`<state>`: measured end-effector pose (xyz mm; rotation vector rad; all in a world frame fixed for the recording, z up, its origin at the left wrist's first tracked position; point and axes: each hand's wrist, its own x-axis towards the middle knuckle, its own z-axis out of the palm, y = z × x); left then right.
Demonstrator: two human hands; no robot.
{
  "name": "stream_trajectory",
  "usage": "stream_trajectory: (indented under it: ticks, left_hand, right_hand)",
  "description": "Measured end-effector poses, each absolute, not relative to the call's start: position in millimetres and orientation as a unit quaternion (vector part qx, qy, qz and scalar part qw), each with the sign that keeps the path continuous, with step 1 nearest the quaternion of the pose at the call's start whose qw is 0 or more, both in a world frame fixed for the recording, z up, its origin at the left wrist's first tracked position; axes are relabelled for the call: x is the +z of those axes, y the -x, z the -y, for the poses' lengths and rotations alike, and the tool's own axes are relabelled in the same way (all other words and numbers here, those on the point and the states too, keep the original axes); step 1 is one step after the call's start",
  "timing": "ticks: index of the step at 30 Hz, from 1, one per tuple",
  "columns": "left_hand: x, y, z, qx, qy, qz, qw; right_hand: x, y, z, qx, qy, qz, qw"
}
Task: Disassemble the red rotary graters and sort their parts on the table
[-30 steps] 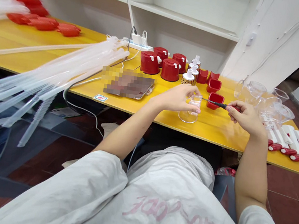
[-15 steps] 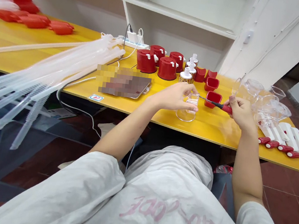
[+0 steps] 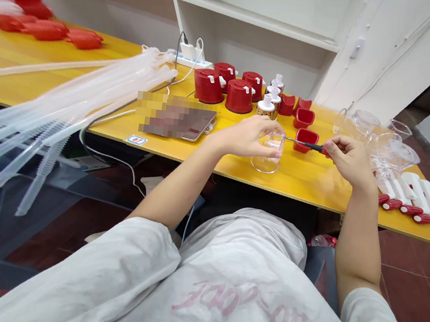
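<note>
On the yellow table, my left hand (image 3: 252, 136) grips a clear plastic cup-like part (image 3: 265, 164) between thumb and fingers, its round rim resting near the front edge. My right hand (image 3: 347, 156) is closed round the red and black handle of a screwdriver (image 3: 312, 146). The thin metal shaft points left, and its tip meets the upper right side of the clear part. My fingers partly hide that part, so the exact spot the tip touches cannot be made out. A small red cup (image 3: 306, 141) stands just behind the screwdriver.
Red round housings (image 3: 240, 96) and white-topped cylinders (image 3: 265, 106) stand behind my hands. Clear plastic bowls (image 3: 394, 153) and white handles with red ends (image 3: 427, 202) lie to the right. A blurred tablet (image 3: 200, 123), cables and long translucent tubes (image 3: 101, 90) lie to the left.
My right hand has shifted slightly left and turned on the screwdriver handle, covering more of it. The clear part stays in my left hand. The whole view has moved a little.
</note>
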<state>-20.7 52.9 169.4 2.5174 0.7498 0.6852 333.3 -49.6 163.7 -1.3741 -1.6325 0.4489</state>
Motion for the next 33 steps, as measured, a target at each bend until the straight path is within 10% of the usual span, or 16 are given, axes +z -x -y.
stream_trajectory:
  ticks: [33]
  left_hand:
    - [167,16,-53,0.262,-0.887,-0.289,0.245]
  right_hand:
    - [150,-338,38,0.242,0.544,0.625,0.506]
